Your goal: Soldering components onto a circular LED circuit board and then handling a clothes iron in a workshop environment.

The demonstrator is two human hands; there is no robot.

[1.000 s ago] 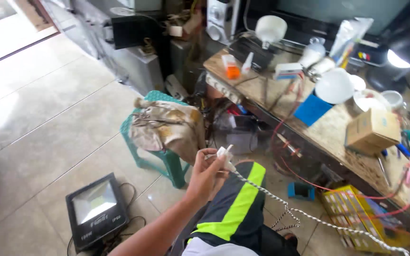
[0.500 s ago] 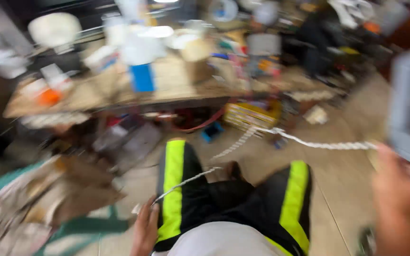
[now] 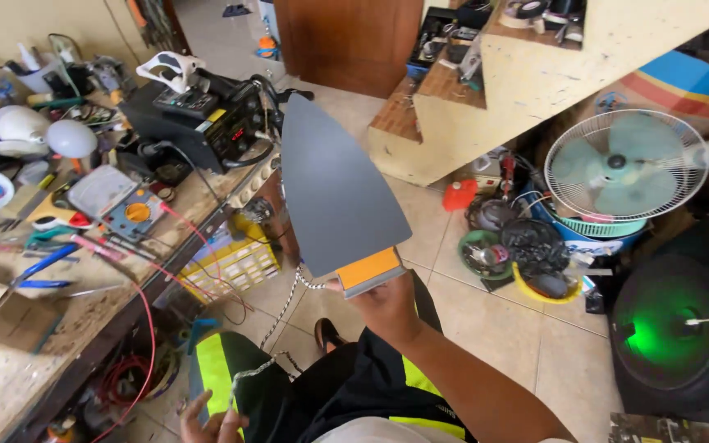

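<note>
An iron held up with its flat grey side showing

On the left, the bench point(image 3: 18, 361) is full of tools, and a black box with dials point(image 3: 194, 123) sits at its far end. Low down, the left hand point(image 3: 211, 422) has its fingers bent around a braided cord point(image 3: 276, 328). In the middle, the right hand point(image 3: 383, 303) grips the iron point(image 3: 334, 189) at its orange end, point up. On the right, a white fan point(image 3: 625, 168) stands on the floor
</note>
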